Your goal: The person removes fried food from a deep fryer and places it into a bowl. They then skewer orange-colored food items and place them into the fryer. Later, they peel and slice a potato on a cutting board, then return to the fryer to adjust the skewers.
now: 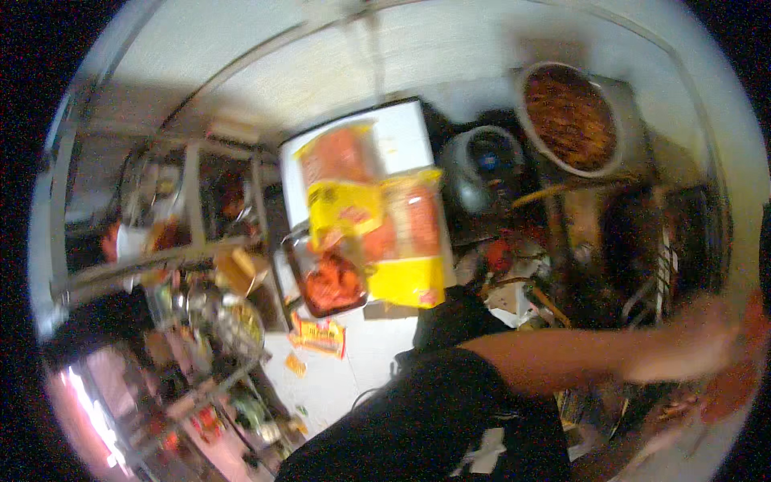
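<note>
My left arm reaches from a black sleeve to the right rim, and my left hand (692, 343) is blurred there. Below it is my right hand (668, 416), also blurred. A reddish-orange thing (735, 388) lies against both hands; its kind and how firmly it is held cannot be made out. Away from the hands, a white tabletop (405, 129) bears several yellow-ended plastic bags (409, 280) of orange-red food. At its near left corner, a dark-rimmed tray (322, 313) holds orange-red pieces (334, 283).
A large round pot (608, 172) of reddish-brown food stands at the upper right, beside a grey rounded vessel (467, 187). Crowded shelves (199, 241) line the left side. A printed packet (319, 336) lies on a pale surface (361, 349) below the tray.
</note>
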Available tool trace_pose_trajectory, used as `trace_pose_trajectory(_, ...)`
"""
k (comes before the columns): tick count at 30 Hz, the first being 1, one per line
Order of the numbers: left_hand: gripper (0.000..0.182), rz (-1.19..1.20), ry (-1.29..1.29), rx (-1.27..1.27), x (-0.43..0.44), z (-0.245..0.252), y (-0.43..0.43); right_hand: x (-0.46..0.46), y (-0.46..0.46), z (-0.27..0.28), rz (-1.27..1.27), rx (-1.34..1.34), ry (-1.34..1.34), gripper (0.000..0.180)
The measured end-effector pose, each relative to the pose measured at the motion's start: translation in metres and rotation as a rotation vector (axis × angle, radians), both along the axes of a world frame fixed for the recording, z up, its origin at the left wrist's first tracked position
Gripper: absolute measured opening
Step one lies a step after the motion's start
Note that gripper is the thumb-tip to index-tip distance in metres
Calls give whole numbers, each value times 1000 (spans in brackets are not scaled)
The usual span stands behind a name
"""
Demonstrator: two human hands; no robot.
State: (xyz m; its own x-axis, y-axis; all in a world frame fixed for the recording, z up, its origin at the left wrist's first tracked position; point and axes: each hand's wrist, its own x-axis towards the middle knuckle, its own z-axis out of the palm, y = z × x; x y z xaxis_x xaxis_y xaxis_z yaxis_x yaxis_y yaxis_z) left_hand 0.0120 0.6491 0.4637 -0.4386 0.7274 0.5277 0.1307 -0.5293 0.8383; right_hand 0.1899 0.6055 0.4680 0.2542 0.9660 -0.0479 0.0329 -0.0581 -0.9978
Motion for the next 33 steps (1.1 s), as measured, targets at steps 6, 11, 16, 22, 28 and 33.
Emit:
trace_pose_trajectory(6, 19, 72, 650, -538, -121, -19, -36, 18, -43, 14, -201, -171, -28, 22)
trace_pose_trajectory(11, 20, -114, 1059, -481, -125, -5, 5, 18, -63, 15, 38, -178, 319, 26)
trace_pose_trajectory(16, 21, -302, 1595, -360, -104, -18, 84, 20, -64, 32, 56, -282, 214, 24)
trace_pose_trajectory(22, 31, -399, 1778, -517, -52, -24, 152, 25, -58, 26, 76, -300, 272, 30)
trace_pose_trajectory(28, 37, -554, 1048, -573, -20, 35, 22, 3, -24, 15, 128, -169, 170, 33)
trace_pose_trajectory(33, 26, -728, 484, -549, 15, 36, -50, -25, -11, 16, 62, 73, -6, 29)
